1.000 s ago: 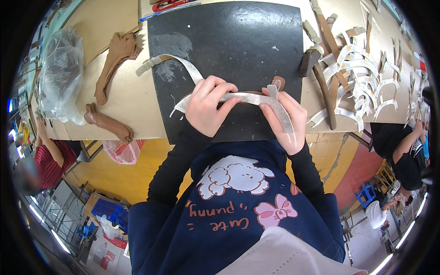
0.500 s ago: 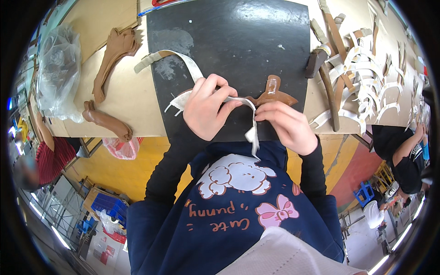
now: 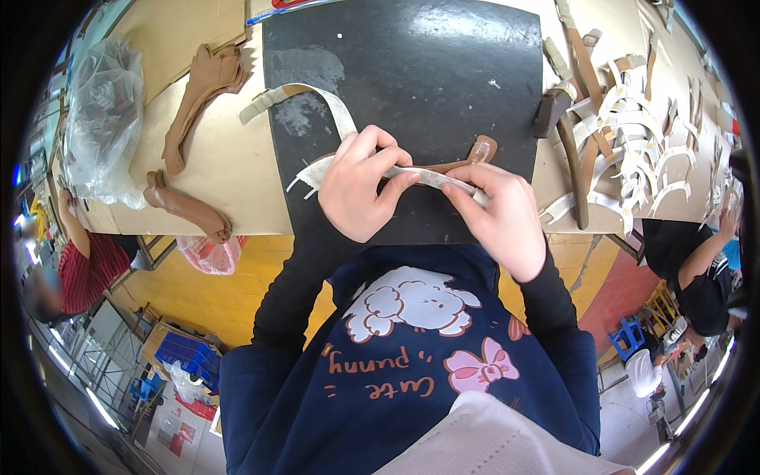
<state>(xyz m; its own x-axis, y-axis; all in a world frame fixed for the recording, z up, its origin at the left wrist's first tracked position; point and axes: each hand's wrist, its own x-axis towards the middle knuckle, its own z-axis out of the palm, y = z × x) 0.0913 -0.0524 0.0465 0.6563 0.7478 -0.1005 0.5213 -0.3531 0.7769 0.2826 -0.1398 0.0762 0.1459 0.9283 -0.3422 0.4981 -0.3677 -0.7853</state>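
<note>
Over the front of a black mat (image 3: 412, 87), both my hands pinch a narrow whitish strip (image 3: 431, 179) laid along a brown leather-like piece. My left hand (image 3: 360, 186) is closed on it at the left, with a frayed white end sticking out beside the palm and a pale curved strap (image 3: 336, 111) running up behind. My right hand (image 3: 503, 214) is closed on the strip further right, thumb in front and fingers behind. A glossy brown tab (image 3: 482, 149) of the piece rises above the right fingers; the rest of it is partly hidden by my hands.
A hammer (image 3: 566, 134) lies at the mat's right edge, beside a pile of white and brown straps (image 3: 625, 134). Brown leather-like pieces (image 3: 198, 103) and a clear plastic bag (image 3: 103, 127) are at the left. Other people (image 3: 99, 269) sit at both sides.
My right hand has moved up and brought the hanging end of the white strip against the brown piece. The left hand keeps its pinch in nearly the same place.
</note>
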